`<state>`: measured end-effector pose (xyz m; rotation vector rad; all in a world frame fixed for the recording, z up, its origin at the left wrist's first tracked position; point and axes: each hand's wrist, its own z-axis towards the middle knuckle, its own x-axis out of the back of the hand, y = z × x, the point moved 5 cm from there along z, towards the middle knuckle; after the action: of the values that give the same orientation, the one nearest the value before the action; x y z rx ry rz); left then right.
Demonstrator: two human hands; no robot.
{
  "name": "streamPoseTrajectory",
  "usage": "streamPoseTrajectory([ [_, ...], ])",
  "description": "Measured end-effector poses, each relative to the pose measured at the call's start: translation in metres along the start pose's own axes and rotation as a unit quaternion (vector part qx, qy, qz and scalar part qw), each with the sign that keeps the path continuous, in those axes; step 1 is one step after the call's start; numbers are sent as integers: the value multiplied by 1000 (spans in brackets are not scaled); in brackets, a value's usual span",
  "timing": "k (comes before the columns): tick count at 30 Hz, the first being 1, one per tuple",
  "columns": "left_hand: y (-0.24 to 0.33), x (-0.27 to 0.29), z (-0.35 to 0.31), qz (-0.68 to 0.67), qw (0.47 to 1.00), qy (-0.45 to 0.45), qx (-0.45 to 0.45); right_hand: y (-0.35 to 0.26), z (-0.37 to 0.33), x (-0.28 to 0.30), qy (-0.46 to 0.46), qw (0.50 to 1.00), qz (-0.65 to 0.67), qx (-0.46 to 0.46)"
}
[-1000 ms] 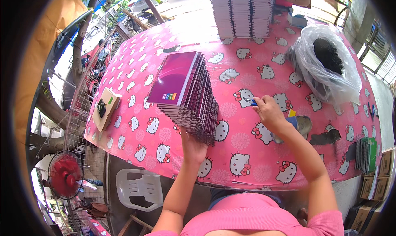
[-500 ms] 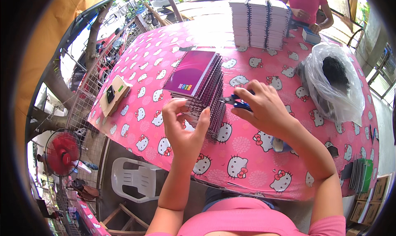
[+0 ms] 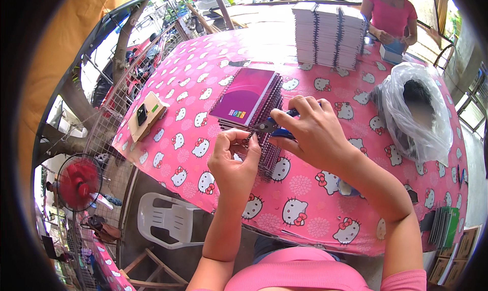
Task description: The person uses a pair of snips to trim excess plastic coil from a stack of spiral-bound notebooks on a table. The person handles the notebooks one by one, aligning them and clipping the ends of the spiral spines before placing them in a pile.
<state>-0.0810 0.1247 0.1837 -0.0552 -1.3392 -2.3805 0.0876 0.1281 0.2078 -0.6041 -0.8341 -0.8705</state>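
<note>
A stack of spiral notebooks (image 3: 243, 95) with a purple cover on top stands on the table, its dark coils facing right. At the near corner of the stack, my left hand (image 3: 235, 156) pinches the coil end of a notebook between thumb and fingers. My right hand (image 3: 317, 133) grips blue-handled pliers (image 3: 265, 127) from the right. Their metal jaws reach the coils just above my left thumb. The coil end itself is partly hidden by my fingers and the jaws.
A pink patterned cloth (image 3: 300, 187) covers the table. Tall notebook stacks (image 3: 328, 37) stand at the back, near a person (image 3: 390, 16) handling a blue pad. A plastic bag (image 3: 419, 113) sits at right, green notebooks (image 3: 445, 229) at the right edge, a phone on cardboard (image 3: 145, 117) at left.
My left thumb and fingers have closed at the stack's corner. The pliers have moved left and down onto the coils. The view has shifted slightly, and the other person's hands have moved.
</note>
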Motion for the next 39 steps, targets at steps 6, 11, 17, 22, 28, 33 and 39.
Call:
streamPoseTrajectory([
  [6,-1,0,0,-2,1000,1,-19,14,2,-3,64,998,-10,28],
  [11,4,2,2,41,999,10,-26,14,5,-17,-62,997,-4,-47],
  [17,-5,1,1,0,999,-15,40,23,-11,-5,59,997,-48,-20],
  [22,-2,0,2,25,1000,-8,7,14,-2,-14,54,997,-62,-8],
  [28,-10,7,3,35,998,-25,40,17,4,-23,-186,974,31,-127],
  [33,-10,4,2,-51,993,-35,100,17,-11,-11,124,990,-55,34],
  [39,-15,1,5,-23,994,-56,92,16,0,-34,-110,989,39,-95],
])
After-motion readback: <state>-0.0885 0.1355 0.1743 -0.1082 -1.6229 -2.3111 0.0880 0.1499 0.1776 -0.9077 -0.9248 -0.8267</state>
